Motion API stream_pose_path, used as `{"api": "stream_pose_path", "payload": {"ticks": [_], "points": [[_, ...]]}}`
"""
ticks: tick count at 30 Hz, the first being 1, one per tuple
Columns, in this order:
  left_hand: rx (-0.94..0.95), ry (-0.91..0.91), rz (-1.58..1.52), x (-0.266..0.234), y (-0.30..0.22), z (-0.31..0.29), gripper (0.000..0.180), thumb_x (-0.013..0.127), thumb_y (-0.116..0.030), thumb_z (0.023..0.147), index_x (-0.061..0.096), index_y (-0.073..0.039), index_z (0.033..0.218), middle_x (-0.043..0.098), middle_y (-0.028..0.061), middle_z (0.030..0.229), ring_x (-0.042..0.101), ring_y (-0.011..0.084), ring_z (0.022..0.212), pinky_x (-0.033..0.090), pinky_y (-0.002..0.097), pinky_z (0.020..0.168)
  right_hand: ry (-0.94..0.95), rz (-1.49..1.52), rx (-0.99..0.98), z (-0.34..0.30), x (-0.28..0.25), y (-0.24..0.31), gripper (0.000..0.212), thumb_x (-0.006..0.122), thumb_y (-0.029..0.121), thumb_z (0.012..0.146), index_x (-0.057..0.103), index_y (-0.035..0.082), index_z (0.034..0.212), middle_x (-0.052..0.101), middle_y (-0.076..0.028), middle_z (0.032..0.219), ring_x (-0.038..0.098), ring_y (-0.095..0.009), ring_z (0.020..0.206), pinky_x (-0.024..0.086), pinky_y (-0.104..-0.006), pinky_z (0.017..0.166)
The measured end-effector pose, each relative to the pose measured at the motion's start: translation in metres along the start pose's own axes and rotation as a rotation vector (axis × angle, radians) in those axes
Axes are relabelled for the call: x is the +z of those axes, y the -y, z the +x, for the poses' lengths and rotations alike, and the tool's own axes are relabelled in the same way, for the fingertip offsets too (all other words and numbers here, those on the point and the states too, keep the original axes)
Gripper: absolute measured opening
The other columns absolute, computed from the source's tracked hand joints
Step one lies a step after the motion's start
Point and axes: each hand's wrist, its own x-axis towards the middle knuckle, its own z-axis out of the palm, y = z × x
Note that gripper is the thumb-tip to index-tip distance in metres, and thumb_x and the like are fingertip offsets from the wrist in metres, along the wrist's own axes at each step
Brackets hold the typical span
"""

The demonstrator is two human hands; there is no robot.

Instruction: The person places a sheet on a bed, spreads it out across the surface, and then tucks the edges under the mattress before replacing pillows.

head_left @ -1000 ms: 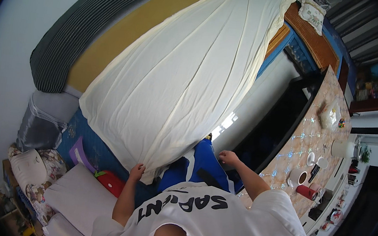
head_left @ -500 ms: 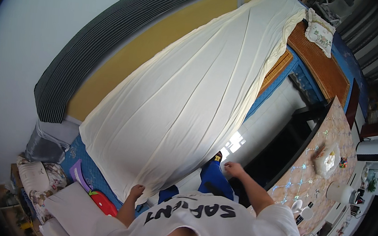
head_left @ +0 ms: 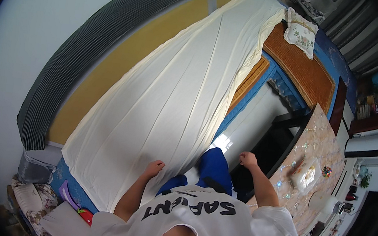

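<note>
A long cream-white cloth cover [head_left: 153, 100] lies stretched over a long seat along the wall, its gathered edge running down both sides and pleat-like creases along its length. My left hand [head_left: 154, 168] hovers over the near part of this cover with its fingers curled in. No cloth shows bunched in it. Out to the right, my right hand [head_left: 248, 159] hangs above the dark edge of the low table, its fingers folded and nothing visible in them. Between my hands are my knees in blue trousers [head_left: 213, 167].
At right stands a table [head_left: 286, 168] with a patterned top, bearing a clear plastic bag [head_left: 306, 174] and a white pot [head_left: 322, 202]. A floral cushion [head_left: 300, 34] rests on a brown woven mat [head_left: 297, 65]. Purple and red toys [head_left: 70, 195] lie at lower left.
My left hand has come away from the cover's near edge and moved right and up. My right hand has shifted slightly right and up. The whole view has turned and moved forward.
</note>
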Motion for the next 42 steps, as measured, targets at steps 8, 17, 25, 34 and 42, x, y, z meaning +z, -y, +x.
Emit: {"api": "stream_pose_path", "payload": {"ticks": [8, 17, 25, 34, 42], "points": [[-0.21, -0.049, 0.119, 0.035, -0.087, 0.104, 0.025, 0.055, -0.025, 0.078, 0.063, -0.002, 0.085, 0.064, 0.0098, 0.072, 0.063, 0.0187, 0.063, 0.049, 0.0313, 0.061, 0.039, -0.252, -0.1, 0.142, -0.116, -0.005, 0.02, 0.054, 0.025, 0.072, 0.067, 0.011, 0.079, 0.064, -0.007, 0.069, 0.063, -0.022, 0.067, 0.05, -0.0338, 0.065], [-0.211, -0.01, -0.248, 0.132, -0.268, 0.228, 0.027, 0.055, -0.026, 0.083, 0.062, -0.001, 0.091, 0.063, 0.0079, 0.077, 0.061, 0.0153, 0.065, 0.047, 0.0283, 0.057, 0.1, -0.471, -0.029, 0.304, -0.344, -0.023, 0.023, 0.051, 0.027, 0.076, 0.065, 0.012, 0.086, 0.063, -0.012, 0.089, 0.059, -0.031, 0.087, 0.048, -0.0425, 0.076], [0.042, -0.183, 0.115, 0.146, -0.359, 0.334, 0.035, 0.061, -0.022, 0.078, 0.058, -0.006, 0.109, 0.061, 0.0149, 0.101, 0.062, 0.0264, 0.082, 0.048, 0.0351, 0.075, -0.029, -0.32, -0.217, 0.433, -0.425, -0.009, 0.032, 0.06, 0.025, 0.076, 0.06, 0.014, 0.106, 0.062, -0.012, 0.101, 0.058, -0.03, 0.094, 0.046, -0.041, 0.08], [0.133, -0.105, 0.182, 0.21, -0.516, 0.525, 0.038, 0.058, -0.022, 0.078, 0.055, -0.007, 0.113, 0.057, 0.0158, 0.103, 0.056, 0.0307, 0.093, 0.045, 0.0383, 0.082, 0.179, -0.484, -0.372, 0.623, -0.504, 0.005, 0.052, 0.059, 0.018, 0.077, 0.043, 0.013, 0.126, 0.045, -0.012, 0.128, 0.046, -0.031, 0.113, 0.04, -0.0394, 0.092], [-0.083, -0.287, 0.098, 0.316, -0.594, 0.716, 0.064, 0.062, -0.025, 0.075, 0.034, -0.011, 0.131, 0.037, 0.0157, 0.13, 0.039, 0.0347, 0.118, 0.039, 0.0419, 0.093, 0.268, -0.61, -0.655, 0.875, -0.57, 0.055, 0.057, 0.052, 0.001, 0.077, 0.034, 0.005, 0.13, 0.035, -0.013, 0.136, 0.036, -0.031, 0.122, 0.035, -0.0411, 0.095]]}}
